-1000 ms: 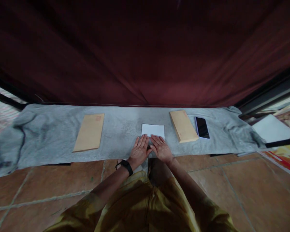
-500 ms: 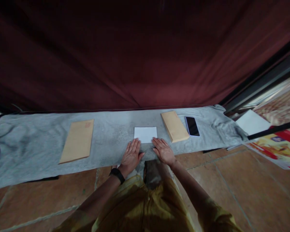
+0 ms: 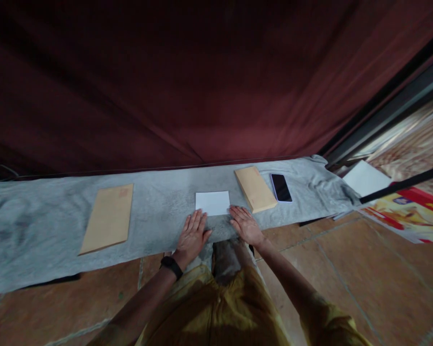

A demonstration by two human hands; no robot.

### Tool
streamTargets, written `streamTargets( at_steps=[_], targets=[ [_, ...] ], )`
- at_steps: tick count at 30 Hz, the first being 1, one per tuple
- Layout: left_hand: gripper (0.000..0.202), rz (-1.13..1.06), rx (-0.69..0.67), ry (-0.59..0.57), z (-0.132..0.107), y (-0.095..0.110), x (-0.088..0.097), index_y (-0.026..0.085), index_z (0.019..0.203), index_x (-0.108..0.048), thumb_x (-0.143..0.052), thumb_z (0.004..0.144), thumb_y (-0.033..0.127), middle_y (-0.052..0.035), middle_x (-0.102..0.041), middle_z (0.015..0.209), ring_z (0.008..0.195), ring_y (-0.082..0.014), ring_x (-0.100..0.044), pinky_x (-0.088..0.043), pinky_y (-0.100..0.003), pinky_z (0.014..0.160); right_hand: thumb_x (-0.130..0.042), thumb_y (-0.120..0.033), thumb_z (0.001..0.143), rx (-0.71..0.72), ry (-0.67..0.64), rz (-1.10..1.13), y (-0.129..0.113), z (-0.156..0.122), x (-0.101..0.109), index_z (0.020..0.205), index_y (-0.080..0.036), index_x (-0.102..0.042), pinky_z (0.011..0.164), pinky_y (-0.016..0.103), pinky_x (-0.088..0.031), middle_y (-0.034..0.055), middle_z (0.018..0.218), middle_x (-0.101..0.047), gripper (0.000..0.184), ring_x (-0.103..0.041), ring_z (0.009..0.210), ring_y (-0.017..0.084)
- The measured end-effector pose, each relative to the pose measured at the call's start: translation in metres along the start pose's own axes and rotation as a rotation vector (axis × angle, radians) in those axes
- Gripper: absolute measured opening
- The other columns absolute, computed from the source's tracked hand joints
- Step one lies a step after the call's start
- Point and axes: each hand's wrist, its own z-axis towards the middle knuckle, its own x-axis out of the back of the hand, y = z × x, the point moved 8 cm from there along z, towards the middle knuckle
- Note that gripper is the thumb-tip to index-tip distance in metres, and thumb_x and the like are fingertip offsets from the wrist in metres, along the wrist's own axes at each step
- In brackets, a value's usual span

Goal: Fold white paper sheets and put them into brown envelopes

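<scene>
A small white folded paper (image 3: 212, 203) lies on a grey cloth (image 3: 43, 221) spread over the floor. My left hand (image 3: 192, 235), with a black watch on its wrist, rests flat and open on the cloth just below the paper's left corner. My right hand (image 3: 245, 225) lies flat and open beside the paper's lower right corner, fingertips near its edge. Neither hand holds anything. A tan envelope (image 3: 108, 218) lies to the left. A stack of tan envelopes (image 3: 254, 189) lies to the right, next to a black phone (image 3: 281, 187).
A dark red curtain (image 3: 202, 81) hangs behind the cloth. Brown floor tiles (image 3: 346, 274) run in front. White sheets (image 3: 366, 179) and a colourful printed sheet (image 3: 407, 214) lie at the right under a dark bar. My yellow clothing fills the bottom.
My hands have slid off the white paper toward me and spread apart, resting on the cloth. The view has shifted, so everything sits further left and lower.
</scene>
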Motion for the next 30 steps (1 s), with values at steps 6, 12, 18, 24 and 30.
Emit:
streamTargets(
  at_steps=[6, 12, 18, 24, 30],
  targets=[
    [0.055, 0.011, -0.008, -0.006, 0.0, 0.0, -0.001, 0.017, 0.149, -0.046, -0.039, 0.102, 0.043, -0.0183, -0.035, 0.161, 0.15, -0.0306, -0.03, -0.03, -0.052, 0.121, -0.04, -0.038, 0.105, 0.052, -0.005, 0.033, -0.026, 0.029, -0.01, 0.15, -0.021, -0.046, 0.121, 0.046, -0.034, 0.008, 0.154, -0.048, 0.048, -0.04, 0.146, 0.022],
    [0.058, 0.016, -0.008, -0.011, -0.001, 0.0, -0.003, 0.014, 0.15, -0.044, -0.039, 0.101, 0.044, -0.0189, -0.038, 0.159, 0.15, -0.0299, -0.032, -0.03, -0.053, 0.121, -0.045, -0.039, 0.104, 0.086, -0.035, 0.016, -0.045, 0.053, -0.037, 0.148, -0.021, -0.049, 0.121, 0.045, -0.033, 0.0086, 0.155, -0.046, 0.048, -0.04, 0.146, 0.022],
    [0.061, 0.024, 0.008, 0.006, -0.001, -0.001, -0.003, 0.008, 0.149, -0.042, -0.035, 0.102, 0.046, -0.0194, -0.042, 0.157, 0.149, -0.0289, -0.033, -0.03, -0.051, 0.122, -0.041, -0.037, 0.105, -0.011, 0.009, -0.007, -0.02, 0.052, -0.031, 0.146, -0.019, -0.051, 0.119, 0.048, -0.035, 0.0096, 0.155, -0.047, 0.046, -0.041, 0.145, 0.026],
    [0.065, 0.036, 0.045, 0.014, -0.008, -0.005, 0.002, 0.004, 0.149, -0.042, -0.034, 0.102, 0.048, -0.0212, -0.042, 0.156, 0.149, -0.0287, -0.034, -0.03, -0.048, 0.122, -0.04, -0.034, 0.105, -0.069, 0.063, -0.007, -0.007, 0.049, -0.028, 0.146, -0.019, -0.051, 0.118, 0.05, -0.035, 0.0108, 0.154, -0.048, 0.045, -0.042, 0.144, 0.026],
    [0.062, 0.052, 0.088, 0.023, -0.015, -0.015, 0.004, 0.006, 0.148, -0.044, -0.036, 0.102, 0.047, -0.0201, -0.045, 0.154, 0.147, -0.0287, -0.038, -0.032, -0.048, 0.121, -0.041, -0.035, 0.104, -0.115, 0.11, -0.002, -0.006, 0.047, -0.028, 0.146, -0.019, -0.051, 0.118, 0.053, -0.032, 0.012, 0.153, -0.048, 0.046, -0.043, 0.143, 0.028]
  ],
)
